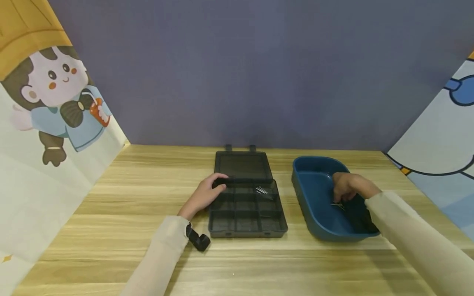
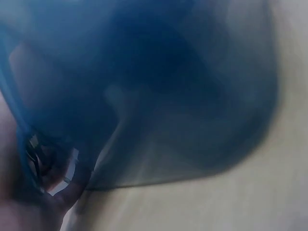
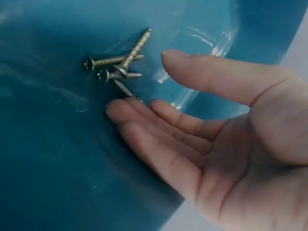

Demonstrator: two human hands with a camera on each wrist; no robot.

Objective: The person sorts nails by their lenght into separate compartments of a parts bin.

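A dark translucent compartment box [image 1: 247, 224] lies on the table with its lid [image 1: 243, 164] folded back. My left hand [image 1: 205, 194] grips its left wall near the hinge; in the left wrist view, fingers [image 2: 67, 195] curl at the blurred box edge. Several slim silvery pieces [image 1: 261, 190] lie in a back-right compartment. To the right, my right hand [image 1: 346, 186] reaches down into a blue basin [image 1: 311, 209]. In the right wrist view, the thumb stands apart from loosely bent fingers [image 3: 159, 154], with nothing held between them. Several brass-coloured screws [image 3: 137, 49] lie by the fingertips.
The wooden table [image 1: 148, 172] meets a grey-purple panel [image 1: 237, 74] at the back. Printed cartoon panels [image 1: 70, 102] stand at both sides. A small black wrist device [image 1: 200, 242] sits at the left cuff, close to the box's front-left corner.
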